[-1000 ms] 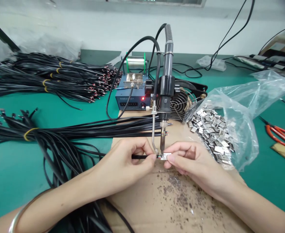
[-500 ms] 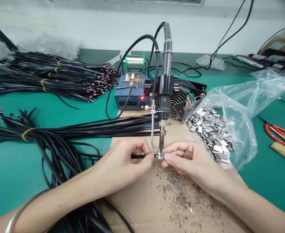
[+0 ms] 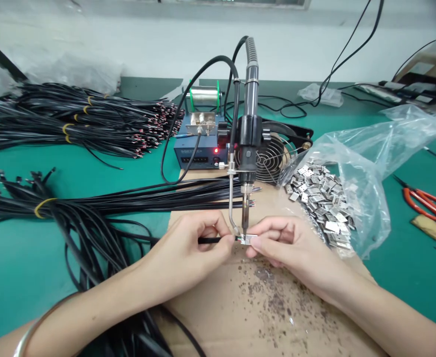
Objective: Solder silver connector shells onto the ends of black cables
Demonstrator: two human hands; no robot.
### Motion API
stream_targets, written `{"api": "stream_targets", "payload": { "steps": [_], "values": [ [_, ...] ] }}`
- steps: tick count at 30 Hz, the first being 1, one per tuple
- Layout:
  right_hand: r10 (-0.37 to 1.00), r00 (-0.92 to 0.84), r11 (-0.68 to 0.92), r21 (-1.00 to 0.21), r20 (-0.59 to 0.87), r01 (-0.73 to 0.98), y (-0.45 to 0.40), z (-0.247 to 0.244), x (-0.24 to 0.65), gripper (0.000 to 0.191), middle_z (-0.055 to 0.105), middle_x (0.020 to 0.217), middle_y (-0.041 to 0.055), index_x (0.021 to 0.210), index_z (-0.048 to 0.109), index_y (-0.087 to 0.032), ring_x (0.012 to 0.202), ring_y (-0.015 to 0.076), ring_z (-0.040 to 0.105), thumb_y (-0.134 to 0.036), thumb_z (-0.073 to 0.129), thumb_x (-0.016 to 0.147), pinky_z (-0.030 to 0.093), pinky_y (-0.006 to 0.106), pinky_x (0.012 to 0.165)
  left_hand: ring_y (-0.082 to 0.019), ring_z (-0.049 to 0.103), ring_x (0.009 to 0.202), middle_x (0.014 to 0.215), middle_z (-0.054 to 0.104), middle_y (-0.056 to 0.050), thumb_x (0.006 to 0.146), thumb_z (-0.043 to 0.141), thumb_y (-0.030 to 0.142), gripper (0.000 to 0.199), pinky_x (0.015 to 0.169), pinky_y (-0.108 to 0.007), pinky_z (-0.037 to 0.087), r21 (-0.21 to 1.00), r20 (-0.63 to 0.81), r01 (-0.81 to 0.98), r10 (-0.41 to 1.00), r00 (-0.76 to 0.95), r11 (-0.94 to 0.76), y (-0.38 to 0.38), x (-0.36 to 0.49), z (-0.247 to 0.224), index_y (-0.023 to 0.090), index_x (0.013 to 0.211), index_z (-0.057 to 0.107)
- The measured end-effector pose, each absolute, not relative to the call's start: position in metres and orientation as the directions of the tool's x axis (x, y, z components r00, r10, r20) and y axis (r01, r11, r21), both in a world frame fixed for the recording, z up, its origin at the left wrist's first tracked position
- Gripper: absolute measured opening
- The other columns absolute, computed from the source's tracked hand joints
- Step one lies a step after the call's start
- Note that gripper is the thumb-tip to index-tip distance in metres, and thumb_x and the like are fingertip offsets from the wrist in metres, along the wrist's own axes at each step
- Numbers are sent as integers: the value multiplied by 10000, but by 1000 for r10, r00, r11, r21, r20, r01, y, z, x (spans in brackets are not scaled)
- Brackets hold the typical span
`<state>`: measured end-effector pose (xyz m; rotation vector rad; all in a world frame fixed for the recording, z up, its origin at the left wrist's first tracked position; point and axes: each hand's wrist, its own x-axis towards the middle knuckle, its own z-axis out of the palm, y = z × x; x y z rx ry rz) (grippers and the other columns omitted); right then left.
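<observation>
Centre frame, the left hand pinches a black cable running sideways, its end at a metal plate the right hand pinches, beneath the soldering tip.

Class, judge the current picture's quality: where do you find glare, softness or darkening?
Head view: bright glare streaks cross the clear plastic bag; head view: lettering on the blue soldering station is too soft to read surely; head view: the top right corner falls dark; head view: the metal connector shows pale highlights, its finest detail too small to tell.
</observation>
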<state>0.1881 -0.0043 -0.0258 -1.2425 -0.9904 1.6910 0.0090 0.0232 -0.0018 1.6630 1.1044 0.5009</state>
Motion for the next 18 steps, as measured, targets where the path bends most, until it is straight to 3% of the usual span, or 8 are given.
{"api": "stream_targets", "payload": {
  "steps": [8,18],
  "values": [
    [904,-279,-381,-906,-323,-186,-7,-25,192,103,712,597,16,723,716,-162,423,39,479,-244,770,691,333,160,432,-63,431,539,602,504,47,771,526,180,164,438,-107,334,918,-173,395,852,495,-43,19,8,-2,160,612,492],
    [911,-206,-384,-917,-357,-109,-4,-24,188,114,707,576,25,690,698,-156,392,41,434,-220,779,642,267,172,391,-76,475,563,603,531,41,764,522,174,157,470,-115,381,875,-139,468,865,483,-121,22,8,-5,157,609,509]
  ]
}}
